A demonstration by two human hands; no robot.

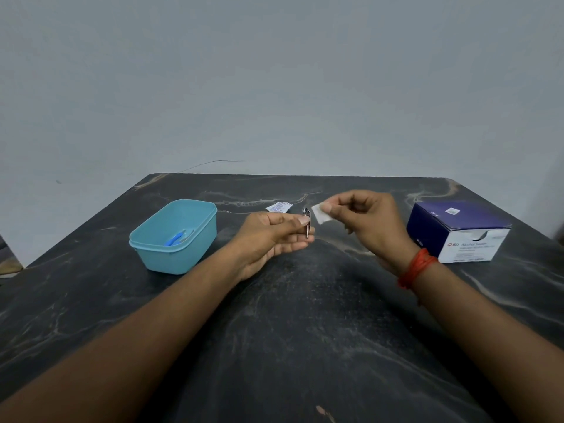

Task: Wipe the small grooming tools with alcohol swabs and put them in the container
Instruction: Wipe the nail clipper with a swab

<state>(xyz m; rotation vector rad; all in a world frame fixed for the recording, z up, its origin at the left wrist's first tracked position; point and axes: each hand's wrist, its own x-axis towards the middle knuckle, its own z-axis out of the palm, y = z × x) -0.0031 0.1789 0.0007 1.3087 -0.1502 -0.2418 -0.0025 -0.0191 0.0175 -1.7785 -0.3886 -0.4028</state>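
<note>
Right now my left hand (274, 236) has its fingers (300, 220) pinched together on a small metal grooming tool (307, 225), held upright above the desk (305, 331). My right hand (363, 218) has thumb and forefinger closed on a white alcohol swab (319, 214), just beside the tool's top end, perhaps touching it; I cannot tell for sure.

My worry is the grip. I hold the tool by a narrow stretch of its length, so if I drag the damp swab down it with any force, it could twist or slip out and drop onto the desk, and I would have to clean it again. The swab is thin and floppy, so it may fold over and miss one face.

The tool looks slim, hard and shiny. The container (174, 236) sits to my left, a light blue plastic tub with rounded corners and a lip, and a blue-handled tool (175, 238) lies inside. A torn swab wrapper (278, 207) lies beyond my hands, crinkled foil-like paper. The swab box (457, 232) is smooth card, dark blue and white, to my right.
</note>
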